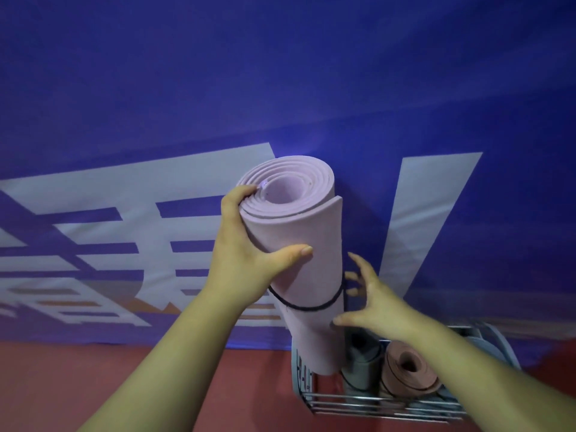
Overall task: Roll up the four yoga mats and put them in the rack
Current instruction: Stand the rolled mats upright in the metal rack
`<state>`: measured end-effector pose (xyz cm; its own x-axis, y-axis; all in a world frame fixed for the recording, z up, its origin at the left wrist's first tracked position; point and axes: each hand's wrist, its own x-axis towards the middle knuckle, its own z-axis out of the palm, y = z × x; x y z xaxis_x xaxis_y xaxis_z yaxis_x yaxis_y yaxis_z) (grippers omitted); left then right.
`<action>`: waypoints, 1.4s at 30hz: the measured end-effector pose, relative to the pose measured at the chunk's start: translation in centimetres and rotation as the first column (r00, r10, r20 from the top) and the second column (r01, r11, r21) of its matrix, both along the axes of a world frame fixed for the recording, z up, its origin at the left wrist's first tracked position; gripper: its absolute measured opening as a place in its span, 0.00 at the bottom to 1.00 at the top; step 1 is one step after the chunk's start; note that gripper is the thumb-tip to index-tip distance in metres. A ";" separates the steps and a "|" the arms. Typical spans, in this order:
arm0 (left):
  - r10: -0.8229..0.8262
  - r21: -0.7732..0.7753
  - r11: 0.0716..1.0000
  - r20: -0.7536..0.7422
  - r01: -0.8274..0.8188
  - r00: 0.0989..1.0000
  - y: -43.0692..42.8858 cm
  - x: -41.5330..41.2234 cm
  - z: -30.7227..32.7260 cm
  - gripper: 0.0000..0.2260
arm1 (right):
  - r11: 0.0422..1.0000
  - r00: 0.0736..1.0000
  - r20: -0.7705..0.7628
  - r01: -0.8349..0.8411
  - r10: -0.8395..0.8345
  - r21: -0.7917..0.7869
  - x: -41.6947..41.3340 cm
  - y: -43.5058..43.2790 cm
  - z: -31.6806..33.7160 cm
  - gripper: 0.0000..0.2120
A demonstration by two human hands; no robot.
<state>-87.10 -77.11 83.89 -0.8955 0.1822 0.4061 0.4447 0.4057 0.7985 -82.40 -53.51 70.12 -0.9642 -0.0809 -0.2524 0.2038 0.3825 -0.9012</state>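
Observation:
A rolled pale pink yoga mat (307,244) stands upright, bound by a thin black band (307,305). Its lower end sits in the left part of a metal wire rack (358,403). My left hand (249,254) grips the roll near its top, thumb across the front. My right hand (371,304) hovers beside the roll at band height, fingers spread, holding nothing. Inside the rack stand a rolled grey mat (361,366) and a rolled brown-pink mat (408,372); my right forearm hides the rack's right side.
A blue banner (280,88) with large white lettering hangs right behind the rack. The floor (109,385) is red. Another grey shape (495,347) shows at the rack's far right, partly hidden.

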 end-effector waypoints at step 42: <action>0.046 0.181 0.981 0.160 -0.075 0.986 2.0 -0.2 -3.8 0.51 | 0.999 0.978 -0.208 0.012 -0.019 -0.034 -3.4 -1.6 3.7 0.61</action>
<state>-87.29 -75.14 80.06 -0.9570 0.0602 0.2839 0.2895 0.2663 0.9194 -85.75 -55.16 73.84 -0.9965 -0.0707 -0.0436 0.0161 0.3504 -0.9365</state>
